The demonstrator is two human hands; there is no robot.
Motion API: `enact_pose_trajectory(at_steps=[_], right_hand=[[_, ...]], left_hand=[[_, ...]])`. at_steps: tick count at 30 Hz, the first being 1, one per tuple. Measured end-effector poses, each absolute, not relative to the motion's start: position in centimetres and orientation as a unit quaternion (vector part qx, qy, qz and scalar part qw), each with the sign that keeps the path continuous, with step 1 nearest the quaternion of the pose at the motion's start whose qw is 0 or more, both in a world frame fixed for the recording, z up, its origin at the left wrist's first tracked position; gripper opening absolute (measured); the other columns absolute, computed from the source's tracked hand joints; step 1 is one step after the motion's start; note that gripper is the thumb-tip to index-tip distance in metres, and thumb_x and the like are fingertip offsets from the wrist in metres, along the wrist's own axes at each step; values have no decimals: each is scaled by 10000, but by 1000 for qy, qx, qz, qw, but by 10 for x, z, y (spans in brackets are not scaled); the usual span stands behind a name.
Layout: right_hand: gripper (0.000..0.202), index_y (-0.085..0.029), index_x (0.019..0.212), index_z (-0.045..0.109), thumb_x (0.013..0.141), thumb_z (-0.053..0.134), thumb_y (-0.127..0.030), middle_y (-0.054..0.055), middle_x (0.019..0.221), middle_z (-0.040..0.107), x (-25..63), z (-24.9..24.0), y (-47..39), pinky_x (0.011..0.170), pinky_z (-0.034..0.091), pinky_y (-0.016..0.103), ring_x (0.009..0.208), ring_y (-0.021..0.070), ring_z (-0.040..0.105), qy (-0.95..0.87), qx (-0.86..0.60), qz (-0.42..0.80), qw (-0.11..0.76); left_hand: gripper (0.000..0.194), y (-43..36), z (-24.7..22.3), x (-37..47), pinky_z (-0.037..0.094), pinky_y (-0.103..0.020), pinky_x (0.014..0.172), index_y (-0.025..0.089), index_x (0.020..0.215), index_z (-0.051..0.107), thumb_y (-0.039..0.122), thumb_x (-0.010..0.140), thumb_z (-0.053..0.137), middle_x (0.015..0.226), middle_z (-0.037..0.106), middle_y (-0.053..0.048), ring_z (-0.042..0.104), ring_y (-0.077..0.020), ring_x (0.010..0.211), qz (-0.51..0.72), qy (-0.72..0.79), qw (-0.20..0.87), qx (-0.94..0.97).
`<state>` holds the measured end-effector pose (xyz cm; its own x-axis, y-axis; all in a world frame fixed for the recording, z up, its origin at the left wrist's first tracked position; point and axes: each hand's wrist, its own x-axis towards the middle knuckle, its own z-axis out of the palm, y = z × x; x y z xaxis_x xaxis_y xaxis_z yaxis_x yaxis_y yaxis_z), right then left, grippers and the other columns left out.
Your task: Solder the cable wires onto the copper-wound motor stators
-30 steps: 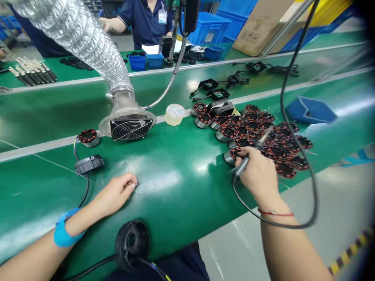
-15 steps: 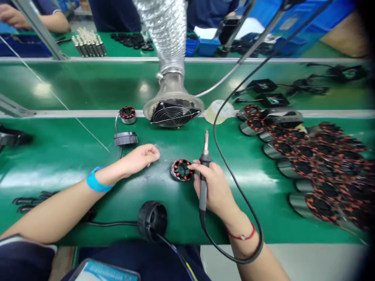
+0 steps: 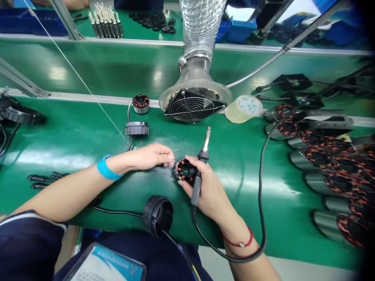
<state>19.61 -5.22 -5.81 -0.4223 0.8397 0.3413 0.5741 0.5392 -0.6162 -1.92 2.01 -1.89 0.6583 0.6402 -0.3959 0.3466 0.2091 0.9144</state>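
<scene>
Coil ring [image 3: 179, 170] was between my two hands over the green bench [image 3: 246, 160], couldn't tell if touching it. Right hand [image 3: 210, 189] had fingers around the ring plus a soldering iron [image 3: 196, 189] gripped tip-up, while left hand [image 3: 155, 155] pinched a thin wire [image 3: 176, 150] just beside it.

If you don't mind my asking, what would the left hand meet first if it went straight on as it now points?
The left hand would probably first meet the copper-wound ring, held by the right hand, though depth is hard to judge.
</scene>
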Motion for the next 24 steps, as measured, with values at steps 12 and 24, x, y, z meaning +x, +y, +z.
enact_pose_trajectory(at_steps=[12,24], right_hand=[[632,-250,1362,374,843,710,-377,150,1250,619,198,-69,-48,891,536,543,1096,326,621,-793,-470,166,351],[643,-233,1356,384,832,728,-375,167,1242,624,195,-72,-47,871,544,527,1089,324,622,-790,-458,162,373]], left_hand=[[302,19,-6,-24,293,-214,547,169,758,495,444,864,563,656,445,47,354,-88,589,24,393,597,699],[310,13,-26,-5,347,-227,605,130,767,599,424,852,550,644,526,17,443,-95,601,167,424,649,609]])
